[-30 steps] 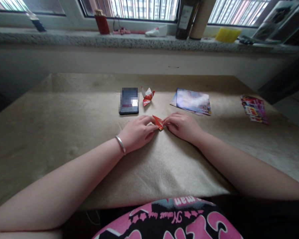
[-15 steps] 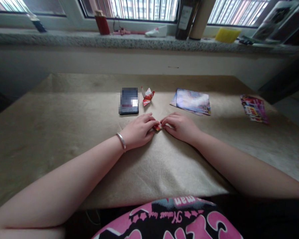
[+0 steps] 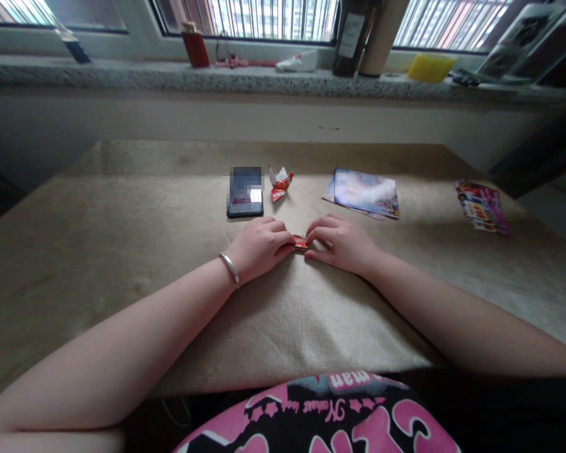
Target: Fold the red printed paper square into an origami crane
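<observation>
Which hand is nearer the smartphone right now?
Left. The left hand lies just in front of the smartphone; the right hand is farther away, in front of it and to its right.

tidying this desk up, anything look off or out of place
The stack of picture cards sits askew: a lower card pokes out past its left edge, so the pile isn't squared. The red-and-white folded paper beside the phone also looks crumpled rather than crisply folded. Nothing looks spilled.

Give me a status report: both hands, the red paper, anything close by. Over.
Left hand and right hand on either end of folded red paper. Phone and folded paper figure lie beyond, not touching the hands.
</observation>
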Demonstrator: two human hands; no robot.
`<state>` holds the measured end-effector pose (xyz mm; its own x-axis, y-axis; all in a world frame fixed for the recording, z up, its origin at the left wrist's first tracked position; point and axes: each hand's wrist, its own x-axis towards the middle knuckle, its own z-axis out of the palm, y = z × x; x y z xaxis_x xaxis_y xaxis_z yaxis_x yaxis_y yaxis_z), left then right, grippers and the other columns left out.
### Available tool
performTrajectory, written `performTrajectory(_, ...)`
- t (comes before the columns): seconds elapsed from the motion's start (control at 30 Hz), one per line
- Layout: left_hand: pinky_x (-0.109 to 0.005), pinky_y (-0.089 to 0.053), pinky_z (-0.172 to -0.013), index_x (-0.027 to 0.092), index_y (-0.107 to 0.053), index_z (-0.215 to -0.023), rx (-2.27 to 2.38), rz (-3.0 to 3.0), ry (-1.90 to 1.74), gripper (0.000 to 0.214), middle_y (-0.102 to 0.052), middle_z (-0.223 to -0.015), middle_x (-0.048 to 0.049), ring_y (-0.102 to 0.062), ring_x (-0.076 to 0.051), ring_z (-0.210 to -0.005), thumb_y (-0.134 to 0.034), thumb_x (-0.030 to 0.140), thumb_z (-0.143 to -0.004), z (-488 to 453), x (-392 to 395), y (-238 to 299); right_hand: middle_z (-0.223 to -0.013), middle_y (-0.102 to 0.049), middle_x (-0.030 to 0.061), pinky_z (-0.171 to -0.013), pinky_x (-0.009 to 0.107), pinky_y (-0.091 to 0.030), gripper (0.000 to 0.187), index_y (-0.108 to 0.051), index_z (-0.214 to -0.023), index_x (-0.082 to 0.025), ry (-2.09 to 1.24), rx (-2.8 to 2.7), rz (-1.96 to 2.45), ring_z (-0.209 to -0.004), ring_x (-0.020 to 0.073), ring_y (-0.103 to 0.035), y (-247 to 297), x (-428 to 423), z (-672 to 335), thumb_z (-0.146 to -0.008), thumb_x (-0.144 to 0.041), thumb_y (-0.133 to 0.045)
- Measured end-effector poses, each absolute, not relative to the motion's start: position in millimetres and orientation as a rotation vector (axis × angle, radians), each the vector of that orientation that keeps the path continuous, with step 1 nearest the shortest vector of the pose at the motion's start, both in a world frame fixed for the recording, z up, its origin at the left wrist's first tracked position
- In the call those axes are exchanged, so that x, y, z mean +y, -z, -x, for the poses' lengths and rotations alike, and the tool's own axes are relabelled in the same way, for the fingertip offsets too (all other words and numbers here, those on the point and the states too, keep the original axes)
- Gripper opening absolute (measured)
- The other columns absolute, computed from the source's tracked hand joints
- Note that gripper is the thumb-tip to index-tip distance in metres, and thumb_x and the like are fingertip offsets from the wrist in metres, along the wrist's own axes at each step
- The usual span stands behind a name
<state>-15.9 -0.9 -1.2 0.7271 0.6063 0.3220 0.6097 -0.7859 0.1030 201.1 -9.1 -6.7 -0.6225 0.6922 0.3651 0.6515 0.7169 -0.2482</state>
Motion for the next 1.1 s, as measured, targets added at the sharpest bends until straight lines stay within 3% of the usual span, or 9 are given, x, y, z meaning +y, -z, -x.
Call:
performTrajectory(0.53,-0.026,-0.041,-0.066,0.017,-0.066,-0.084,-1.124,2.851,0.543,0.017,-0.062,-0.076,-0.0037,-0.055,-0.015,-0.071,-0.049,0.021,-0.087,14,5,6,-0.081,-0.061,0.0048,-0.073,0.029,-0.041,0.011,-0.061,-0.076,-0.019,-0.268,-2.306,1.284,-0.079,0.0167,-0.053,12,-8,-188,-0.082,-0.025,-0.055)
performTrajectory(0.77,-0.024,-0.045,-0.069,0.016,-0.065,-0.085,-1.135,2.912,0.739,0.015,-0.061,-0.100,-0.0070,-0.057,-0.013,-0.079,-0.050,0.015,-0.084,14,6,11,-0.092,-0.064,0.0067,-0.081,0.034,-0.042,0.014,-0.066,-0.084,-0.020,-0.249,-2.274,1.312,-0.089,0.0206,-0.055,15,-7,-191,-0.077,-0.030,-0.061)
performTrajectory(0.9,-0.026,-0.046,-0.075,0.016,-0.065,-0.086,-1.112,2.982,0.715,0.015,-0.064,-0.089,-0.0053,-0.058,-0.014,-0.082,-0.050,0.016,-0.085,14,7,10,-0.088,-0.064,0.0059,-0.079,0.034,-0.043,0.009,-0.065,-0.080,-0.019,-0.307,-2.233,1.228,-0.085,0.0191,-0.056,17,-5,-192,-0.075,-0.027,-0.063)
performTrajectory(1.1,-0.025,-0.044,-0.070,0.014,-0.061,-0.087,-1.121,2.966,0.746,0.011,-0.062,-0.082,-0.0050,-0.055,-0.014,-0.076,-0.053,0.013,-0.080,12,3,7,-0.081,-0.064,0.0048,-0.076,0.032,-0.043,0.004,-0.061,-0.076,-0.019,-0.328,-2.317,1.103,-0.081,0.0181,-0.055,16,-6,-192,-0.077,-0.023,-0.061)
